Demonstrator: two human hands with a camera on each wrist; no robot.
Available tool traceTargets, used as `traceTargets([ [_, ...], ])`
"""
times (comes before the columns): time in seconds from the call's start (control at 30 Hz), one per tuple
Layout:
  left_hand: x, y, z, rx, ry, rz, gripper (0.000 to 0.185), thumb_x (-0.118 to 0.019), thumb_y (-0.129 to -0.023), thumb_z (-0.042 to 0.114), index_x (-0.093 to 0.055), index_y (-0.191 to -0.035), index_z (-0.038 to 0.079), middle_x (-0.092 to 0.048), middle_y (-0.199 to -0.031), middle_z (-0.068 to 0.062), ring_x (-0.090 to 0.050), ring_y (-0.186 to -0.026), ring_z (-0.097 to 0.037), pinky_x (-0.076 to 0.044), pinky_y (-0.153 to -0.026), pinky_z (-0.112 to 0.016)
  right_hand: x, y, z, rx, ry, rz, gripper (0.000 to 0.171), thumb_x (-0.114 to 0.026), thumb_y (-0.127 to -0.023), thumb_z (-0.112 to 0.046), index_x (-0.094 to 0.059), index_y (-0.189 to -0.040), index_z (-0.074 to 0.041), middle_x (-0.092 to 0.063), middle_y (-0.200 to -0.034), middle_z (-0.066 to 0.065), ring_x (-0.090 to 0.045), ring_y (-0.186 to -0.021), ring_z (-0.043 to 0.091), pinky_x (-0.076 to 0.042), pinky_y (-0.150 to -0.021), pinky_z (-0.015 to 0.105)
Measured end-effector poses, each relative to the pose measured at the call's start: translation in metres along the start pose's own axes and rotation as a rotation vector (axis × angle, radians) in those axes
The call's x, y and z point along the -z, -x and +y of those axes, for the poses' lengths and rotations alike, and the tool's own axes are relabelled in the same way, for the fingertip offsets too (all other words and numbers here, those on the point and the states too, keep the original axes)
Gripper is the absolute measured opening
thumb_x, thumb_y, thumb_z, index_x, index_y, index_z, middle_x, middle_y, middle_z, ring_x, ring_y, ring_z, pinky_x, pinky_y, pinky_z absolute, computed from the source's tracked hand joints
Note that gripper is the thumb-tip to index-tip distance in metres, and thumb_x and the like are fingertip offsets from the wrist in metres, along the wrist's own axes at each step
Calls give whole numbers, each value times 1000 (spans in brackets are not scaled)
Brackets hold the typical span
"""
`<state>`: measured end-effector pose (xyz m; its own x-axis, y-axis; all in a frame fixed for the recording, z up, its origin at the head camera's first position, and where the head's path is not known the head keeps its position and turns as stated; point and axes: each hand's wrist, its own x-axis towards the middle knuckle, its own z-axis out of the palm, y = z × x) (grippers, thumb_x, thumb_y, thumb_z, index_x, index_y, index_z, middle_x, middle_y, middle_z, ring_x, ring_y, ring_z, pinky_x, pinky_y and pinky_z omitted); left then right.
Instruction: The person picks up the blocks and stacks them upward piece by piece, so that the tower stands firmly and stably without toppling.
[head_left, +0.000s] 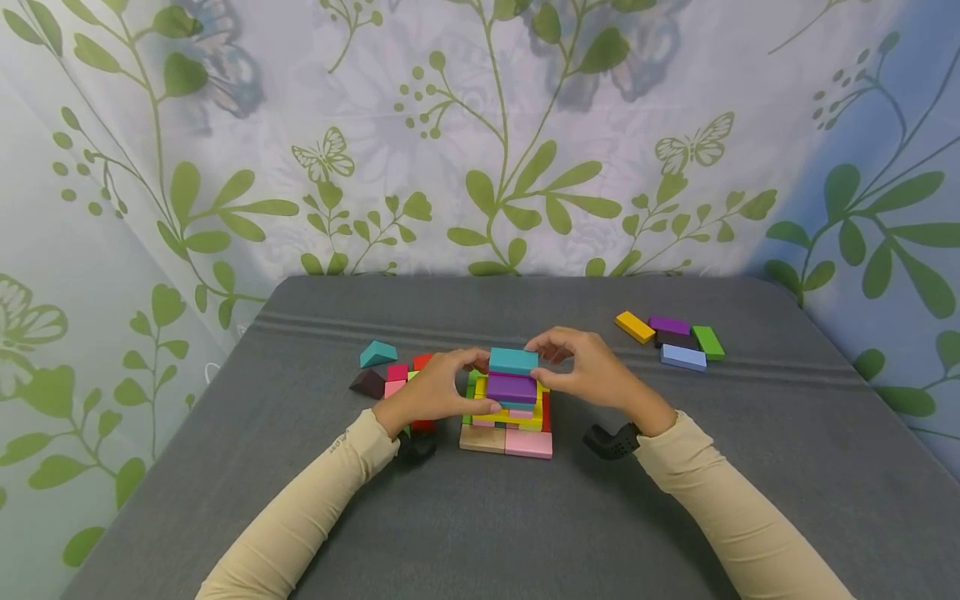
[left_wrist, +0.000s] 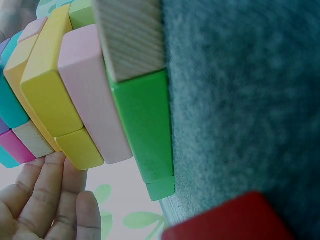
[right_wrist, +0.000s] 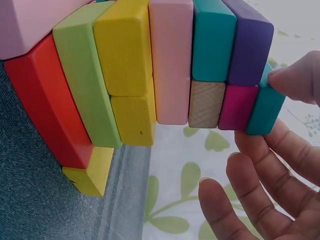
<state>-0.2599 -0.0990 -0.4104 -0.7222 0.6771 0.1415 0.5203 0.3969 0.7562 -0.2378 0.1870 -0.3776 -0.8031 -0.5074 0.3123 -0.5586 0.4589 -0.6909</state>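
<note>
A layered tower of coloured wooden blocks stands at mid-table, with a wood-toned block [head_left: 482, 439] and a pink block [head_left: 528, 443] at its front base. Near the top lies a purple block [head_left: 512, 389], and a teal block [head_left: 513, 361] sits on it as the uppermost piece. My right hand [head_left: 592, 371] pinches the right end of that teal block; its thumb is on the front, and the other fingers spread behind. My left hand [head_left: 435, 390] cups the tower's left side. In the left wrist view its fingers [left_wrist: 47, 192] lie fairly straight, tips at the upper layers.
Left of the tower are loose red and pink blocks, a teal triangular block [head_left: 378, 354] and a dark triangular block [head_left: 368, 384]. Several more blocks lie at the back right, among them a yellow block [head_left: 634, 327] and a light blue block [head_left: 683, 357]. A patterned curtain [head_left: 480, 150] hangs behind the grey table [head_left: 525, 533].
</note>
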Motion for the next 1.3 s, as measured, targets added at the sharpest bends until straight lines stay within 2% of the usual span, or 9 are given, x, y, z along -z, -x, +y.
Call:
traceTargets([
  [0.33,-1,-1,1,-1,2,5,68,-85,-91,33,-61,-145,0,-72,-132,-9,-63,-122,-29,-49,-112,-56,2,0,1,12,-15,-16,30,-81,-96,-5,-71,-123,3,-72,-116,13,-66,-97,26,-59,-93,54],
  [0.5,-1,-1,0,-3,5,2,66,-84,-91,33,-62,-144,0,-72,-131,-8,-64,-122,-28,-49,-111,-56,13,1,4,-5,-25,4,32,-78,-98,-5,-70,-129,3,-71,-121,17,-66,-99,25,-58,-94,49],
  [0.6,-1,-1,0,3,-3,4,67,-84,-91,33,-62,-144,0,-72,-131,-9,-64,-122,-28,-49,-112,-56,27,2,12,-55,-11,54,30,-75,-101,-5,-70,-130,3,-71,-123,20,-66,-102,26,-57,-95,49],
  [0.7,-1,-1,0,5,-15,7,67,-85,-90,33,-62,-143,0,-72,-131,-9,-64,-122,-28,-49,-111,-56,41,6,27,-121,27,131,29,-74,-103,-6,-71,-130,3,-73,-120,20,-68,-102,28,-57,-92,38],
  [0.83,-1,-1,0,3,-17,6,66,-84,-90,34,-63,-143,1,-72,-131,-9,-64,-122,-28,-50,-111,-56,58,15,52,-224,107,237,29,-74,-104,-11,-72,-129,3,-75,-118,21,-70,-102,34,-54,-79,25],
  [0.93,-1,0,0,3,-17,6,66,-85,-90,35,-63,-143,1,-72,-131,-8,-64,-122,-28,-50,-111,-56,67,22,70,-308,167,297,32,-73,-105,-14,-71,-132,4,-74,-123,25,-70,-107,41,-53,-79,31],
  [1.07,-1,0,0,4,-21,8,66,-85,-90,36,-64,-142,2,-72,-131,-7,-64,-122,-27,-49,-112,-56,74,31,91,-408,217,355,38,-72,-105,-13,-67,-135,10,-70,-127,32,-67,-114,49,-58,-85,49],
  [1.17,-1,0,0,-2,-22,9,65,-85,-90,36,-64,-142,2,-72,-131,-7,-64,-122,-26,-50,-111,-56,77,36,103,-471,264,368,39,-72,-104,-12,-66,-133,14,-69,-126,36,-66,-115,52,-56,-91,61],
  [1.3,-1,-1,2,-14,-24,8,63,-86,-90,34,-65,-141,2,-73,-130,-7,-65,-121,-26,-50,-111,-55,79,41,112,-529,347,358,39,-74,-102,-13,-67,-126,16,-68,-123,38,-64,-113,55,-49,-98,66],
])
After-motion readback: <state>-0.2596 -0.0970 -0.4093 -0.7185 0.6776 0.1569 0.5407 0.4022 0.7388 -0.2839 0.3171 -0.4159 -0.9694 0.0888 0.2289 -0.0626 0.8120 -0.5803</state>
